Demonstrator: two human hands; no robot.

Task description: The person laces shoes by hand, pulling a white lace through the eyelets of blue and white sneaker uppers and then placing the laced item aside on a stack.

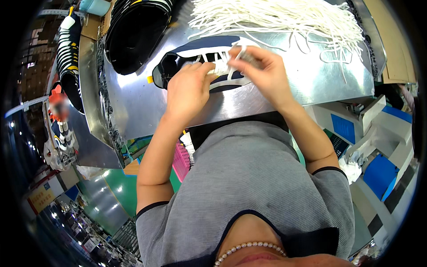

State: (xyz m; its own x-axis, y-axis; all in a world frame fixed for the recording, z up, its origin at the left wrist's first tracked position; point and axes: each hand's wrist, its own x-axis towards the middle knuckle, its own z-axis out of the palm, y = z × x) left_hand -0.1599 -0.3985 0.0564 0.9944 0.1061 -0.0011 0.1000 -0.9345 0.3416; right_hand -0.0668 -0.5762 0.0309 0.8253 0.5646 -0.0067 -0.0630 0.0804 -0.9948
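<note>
A navy and white shoe upper point(209, 43) lies sideways on the metal tabletop point(320, 78), its dark opening to the left. White lace runs across its middle in several rungs. My left hand point(187, 89) is closed on the upper beside the opening, fingertips at the lace rows; part of the grip is hidden. Over the upper's right part, my right hand point(267, 73) pinches a white shoelace point(238, 54) between thumb and fingers, slightly blurred by motion.
A heap of loose white laces point(275, 18) covers the table's far side. Nested dark uppers point(135, 42) stand at the far left. Another row of striped uppers point(67, 49) hangs beyond the raised metal edge point(95, 89). A pink basket point(181, 161) sits below the table.
</note>
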